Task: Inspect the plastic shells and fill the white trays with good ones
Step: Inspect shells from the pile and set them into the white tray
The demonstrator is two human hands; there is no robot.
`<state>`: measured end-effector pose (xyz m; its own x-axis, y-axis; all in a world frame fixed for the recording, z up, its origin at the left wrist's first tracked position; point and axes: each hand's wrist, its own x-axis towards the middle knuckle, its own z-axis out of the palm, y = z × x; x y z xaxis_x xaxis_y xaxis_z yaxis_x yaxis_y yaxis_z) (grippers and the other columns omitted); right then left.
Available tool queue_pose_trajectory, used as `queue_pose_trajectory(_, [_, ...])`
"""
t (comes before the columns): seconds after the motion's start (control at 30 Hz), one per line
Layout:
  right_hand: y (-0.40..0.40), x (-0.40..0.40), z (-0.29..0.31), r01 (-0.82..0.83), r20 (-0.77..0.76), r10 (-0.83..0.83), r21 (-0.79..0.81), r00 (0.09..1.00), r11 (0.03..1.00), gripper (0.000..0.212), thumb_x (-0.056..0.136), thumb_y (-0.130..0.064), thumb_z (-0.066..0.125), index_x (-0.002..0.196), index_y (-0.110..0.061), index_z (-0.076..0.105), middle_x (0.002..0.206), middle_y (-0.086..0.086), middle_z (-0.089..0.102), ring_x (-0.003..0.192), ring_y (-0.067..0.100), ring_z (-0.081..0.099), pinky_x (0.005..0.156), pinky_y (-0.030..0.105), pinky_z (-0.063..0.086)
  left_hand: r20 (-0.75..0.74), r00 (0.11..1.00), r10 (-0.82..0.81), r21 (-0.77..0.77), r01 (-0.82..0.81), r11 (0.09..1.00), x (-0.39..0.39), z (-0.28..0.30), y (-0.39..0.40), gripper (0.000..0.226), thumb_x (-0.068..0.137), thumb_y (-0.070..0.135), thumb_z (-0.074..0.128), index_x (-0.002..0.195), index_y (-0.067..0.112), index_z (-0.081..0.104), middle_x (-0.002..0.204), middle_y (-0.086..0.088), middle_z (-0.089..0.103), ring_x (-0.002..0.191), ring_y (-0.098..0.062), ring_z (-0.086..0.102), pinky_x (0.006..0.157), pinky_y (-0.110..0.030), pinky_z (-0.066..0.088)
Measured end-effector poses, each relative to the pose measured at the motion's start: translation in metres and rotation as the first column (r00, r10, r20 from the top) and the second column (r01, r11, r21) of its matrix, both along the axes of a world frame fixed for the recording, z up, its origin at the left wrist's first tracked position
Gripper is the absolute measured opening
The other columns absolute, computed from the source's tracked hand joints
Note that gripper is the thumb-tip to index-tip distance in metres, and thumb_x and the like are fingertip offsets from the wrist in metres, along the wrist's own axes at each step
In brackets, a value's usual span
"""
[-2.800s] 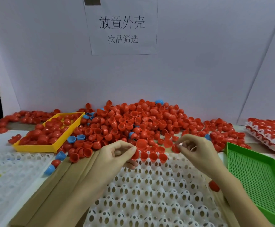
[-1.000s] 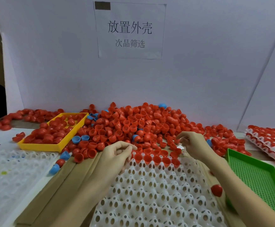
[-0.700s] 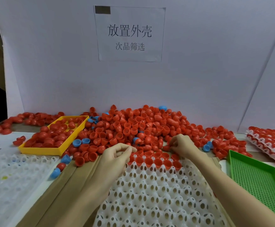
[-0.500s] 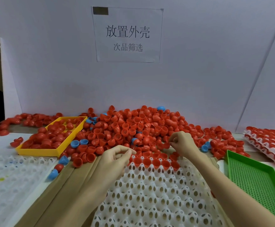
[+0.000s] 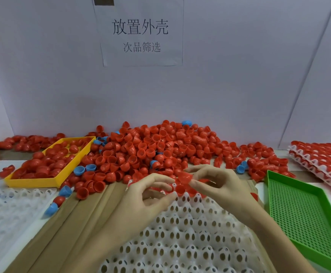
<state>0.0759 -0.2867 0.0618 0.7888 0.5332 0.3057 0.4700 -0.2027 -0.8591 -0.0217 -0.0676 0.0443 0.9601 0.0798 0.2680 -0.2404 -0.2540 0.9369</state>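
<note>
Hemmed in behind by a big heap of red plastic half-shells (image 5: 152, 150) piled against a white partition wall (image 5: 229, 91) bearing a printed paper sign (image 5: 141, 34). On the left, a shallow yellow plastic tray (image 5: 42, 181) with more red shells inside, and a few blue plastic shells (image 5: 82, 170) scattered near it; on the right, an empty-looking perforated green plastic tray (image 5: 298, 213) and, beyond it, stacked white trays filled with red shells (image 5: 322, 160). Bare brown cardboard (image 5: 66, 229) showing left of centre.

In the middle, a white moulded tray with rows of holes (image 5: 180, 243), most cells open, a few red shells seated along its far edge.

Left hand (image 5: 149, 196) low over that far edge, fingers loosely curled, nothing clearly held. Right hand (image 5: 216, 184) beside it, thumb and fingertips pinching a single red shell (image 5: 185, 177) just above the filled row.
</note>
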Motion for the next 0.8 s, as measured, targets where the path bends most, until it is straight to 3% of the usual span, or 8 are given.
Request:
queue_pose_trajectory(0.13, [0.009, -0.015, 0.001, -0.050, 0.028, 0.050, 0.005, 0.998, 0.999, 0.013, 0.085, -0.034, 0.081, 0.086, -0.020, 0.080, 0.120, -0.013, 0.072, 0.105, 0.014, 0.071, 0.088, 0.032, 0.060, 0.030, 0.994, -0.108, -0.117, 0.111, 0.987, 0.001, -0.007, -0.012, 0.020, 0.095, 0.032, 0.074, 0.115, 0.031, 0.074, 0.113, 0.001, 0.077, 0.102, -0.020, 0.076, 0.086, -0.031, 0.062])
queue_pose_trajectory(0.27, [0.014, -0.025, 0.000, -0.049, 0.070, 0.047, 0.016, 0.996, 0.999, 0.017, 0.081, -0.036, 0.081, 0.083, -0.019, 0.079, 0.112, -0.013, 0.072, 0.093, 0.016, 0.071, 0.078, 0.024, 0.056, -0.022, 0.990, -0.137, -0.260, 0.127, 0.957, 0.002, -0.010, -0.013, 0.022, 0.100, 0.041, 0.066, 0.112, 0.026, 0.076, 0.108, -0.007, 0.079, 0.101, -0.025, 0.077, 0.088, -0.027, 0.061])
queue_pose_trajectory(0.4, [0.015, -0.030, 0.002, -0.049, 0.144, 0.052, -0.027, 0.988, 0.998, 0.015, 0.088, -0.043, 0.070, 0.086, -0.030, 0.078, 0.110, -0.015, 0.070, 0.103, 0.011, 0.069, 0.081, 0.022, 0.055, -0.138, 0.942, -0.306, -0.521, 0.194, 0.832, 0.004, -0.009, -0.009, 0.034, 0.104, 0.040, 0.060, 0.120, 0.015, 0.076, 0.118, -0.019, 0.075, 0.112, -0.035, 0.072, 0.092, -0.031, 0.058])
queue_pose_trajectory(0.5, [0.015, -0.031, 0.004, -0.050, 0.142, 0.044, 0.040, 0.989, 0.998, 0.018, 0.094, -0.039, 0.063, 0.093, -0.024, 0.075, 0.106, -0.009, 0.073, 0.093, 0.014, 0.071, 0.077, 0.021, 0.055, -0.131, 0.895, -0.426, -0.628, 0.257, 0.734, 0.006, -0.006, -0.006, 0.037, 0.105, 0.036, 0.061, 0.124, 0.007, 0.074, 0.124, -0.020, 0.072, 0.114, -0.037, 0.071, 0.091, -0.031, 0.058])
queue_pose_trajectory(0.67, [0.016, -0.030, -0.002, -0.063, 0.069, 0.057, 0.091, 0.996, 0.994, 0.020, 0.094, -0.023, 0.072, 0.113, -0.021, 0.066, 0.107, -0.005, 0.073, 0.105, 0.017, 0.071, 0.081, 0.037, 0.060, -0.125, 0.896, -0.427, -0.674, 0.239, 0.699, 0.007, -0.005, -0.007, 0.042, 0.097, 0.033, 0.065, 0.124, 0.001, 0.073, 0.120, -0.022, 0.072, 0.098, -0.033, 0.073, 0.085, -0.033, 0.058])
queue_pose_trajectory(0.8, [0.022, -0.031, -0.009, -0.052, 0.163, 0.044, 0.039, 0.986, 0.998, 0.035, 0.092, -0.012, 0.076, 0.120, -0.029, 0.064, 0.107, -0.006, 0.072, 0.103, 0.021, 0.070, 0.078, 0.035, 0.060, -0.123, 0.876, -0.467, -0.605, 0.307, 0.735, 0.002, -0.006, -0.008, 0.039, 0.105, 0.031, 0.057, 0.132, 0.004, 0.069, 0.111, -0.015, 0.069, 0.097, -0.025, 0.067, 0.089, -0.031, 0.054])
